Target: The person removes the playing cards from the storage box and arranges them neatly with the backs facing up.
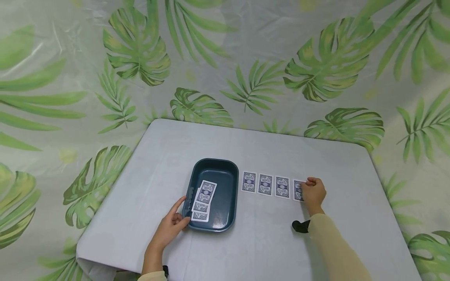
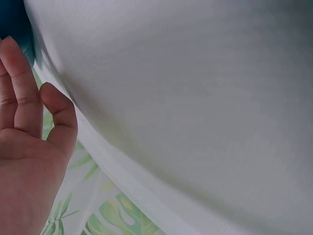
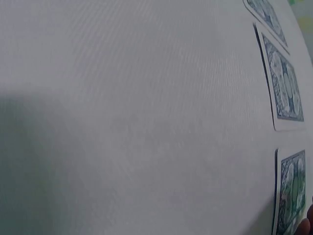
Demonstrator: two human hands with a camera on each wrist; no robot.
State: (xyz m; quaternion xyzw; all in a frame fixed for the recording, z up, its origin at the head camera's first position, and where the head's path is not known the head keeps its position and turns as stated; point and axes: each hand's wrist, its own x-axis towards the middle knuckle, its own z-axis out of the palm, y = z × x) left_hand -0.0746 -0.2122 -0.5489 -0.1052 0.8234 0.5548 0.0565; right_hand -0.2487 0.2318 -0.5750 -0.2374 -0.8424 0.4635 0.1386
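My right hand (image 1: 314, 194) is at the right end of a row of face-down playing cards, its bent fingers pinching the edge of the last playing card (image 1: 297, 191). In the right wrist view only fingertips (image 3: 305, 227) show, over the lower part of that patterned card (image 3: 292, 188). My left hand (image 1: 170, 226) rests at the near left corner of a dark teal tray (image 1: 224, 225), index finger and thumb along its rim. Inside the tray lie several overlapping face-down cards (image 1: 206, 192). In the left wrist view the left hand (image 2: 32, 132) has its fingers extended beside the tray (image 2: 14, 24).
The other cards in the row, such as the one nearest the tray (image 1: 249, 182), lie side by side. A white cloth (image 1: 253, 249) covers the table. Behind it hangs a leaf-patterned sheet (image 1: 253, 47). A black strap end (image 1: 300, 226) sticks out by the right wrist.
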